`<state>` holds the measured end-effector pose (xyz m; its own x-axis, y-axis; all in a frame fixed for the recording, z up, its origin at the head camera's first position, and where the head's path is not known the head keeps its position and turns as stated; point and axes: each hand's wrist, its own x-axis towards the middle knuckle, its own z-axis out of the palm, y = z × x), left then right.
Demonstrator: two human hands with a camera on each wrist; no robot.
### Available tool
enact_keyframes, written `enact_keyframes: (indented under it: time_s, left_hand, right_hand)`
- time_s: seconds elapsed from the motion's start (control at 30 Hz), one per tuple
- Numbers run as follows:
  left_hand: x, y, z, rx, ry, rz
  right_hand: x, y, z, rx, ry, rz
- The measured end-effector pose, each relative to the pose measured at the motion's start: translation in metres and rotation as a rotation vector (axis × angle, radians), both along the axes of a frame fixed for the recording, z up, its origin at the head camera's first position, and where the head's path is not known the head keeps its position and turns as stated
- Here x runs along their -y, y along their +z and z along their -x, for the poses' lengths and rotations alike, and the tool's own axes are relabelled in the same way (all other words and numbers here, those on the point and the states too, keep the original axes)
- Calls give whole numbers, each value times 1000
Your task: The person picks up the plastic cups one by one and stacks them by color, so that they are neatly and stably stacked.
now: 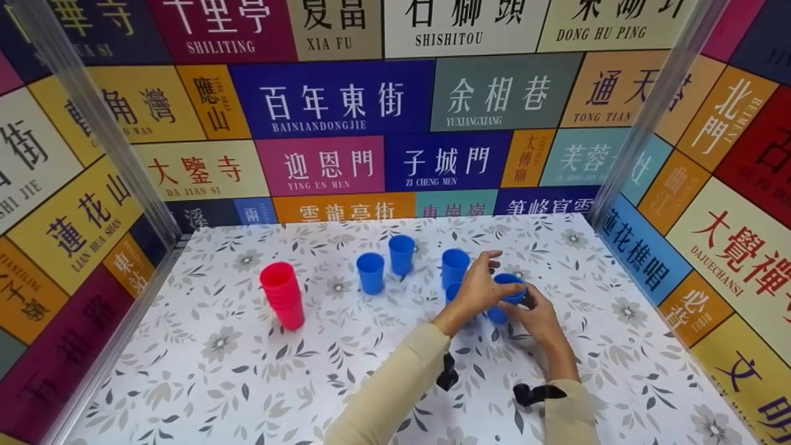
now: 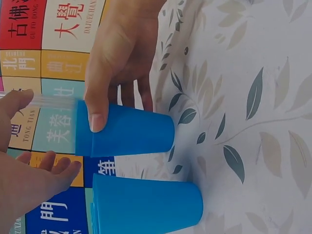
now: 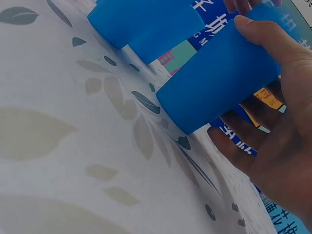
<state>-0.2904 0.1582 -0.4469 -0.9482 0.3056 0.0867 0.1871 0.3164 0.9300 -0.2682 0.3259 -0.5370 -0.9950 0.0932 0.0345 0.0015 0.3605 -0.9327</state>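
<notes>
My right hand (image 1: 539, 316) holds a blue cup (image 3: 219, 80), its thumb on one side and fingers round the other. Over that cup's rim hovers my left hand (image 1: 477, 289), with fingers apart and nothing held in the left wrist view. Beside the held cup stands another upright blue cup (image 2: 146, 204). In the head view the left hand partly covers a blue cup (image 1: 453, 290), and behind it is a further blue cup (image 1: 455, 267).
Two more blue cups, one nearer (image 1: 371, 275) and one farther back (image 1: 401, 256), stand left of the hands. A stack of red cups (image 1: 284, 300) is farther left. A flower-patterned cloth covers the table (image 1: 247, 383); panels with lettering (image 1: 334, 99) surround it.
</notes>
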Motion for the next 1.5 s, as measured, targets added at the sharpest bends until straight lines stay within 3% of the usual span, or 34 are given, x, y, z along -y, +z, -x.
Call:
enact_keyframes:
  time_s: [0.17, 0.47, 0.77, 1.03, 1.33, 1.5]
  left_hand:
    - [10, 0, 3, -7, 3, 3]
    - [42, 1, 12, -37, 10, -74]
    - [82, -8, 23, -213, 33, -88]
    - [112, -13, 29, -225, 87, -92]
    - [142, -13, 40, -323, 152, -52]
    - [161, -15, 48, -365, 220, -17]
  right_hand:
    - [0, -2, -2, 7, -3, -11]
    - [-4, -2, -3, 18, 0, 13]
    - [0, 0, -3, 5, 6, 61]
    - [-3, -3, 1, 8, 4, 61]
    - [0, -2, 1, -9, 14, 72]
    - [0, -1, 2, 6, 16, 69]
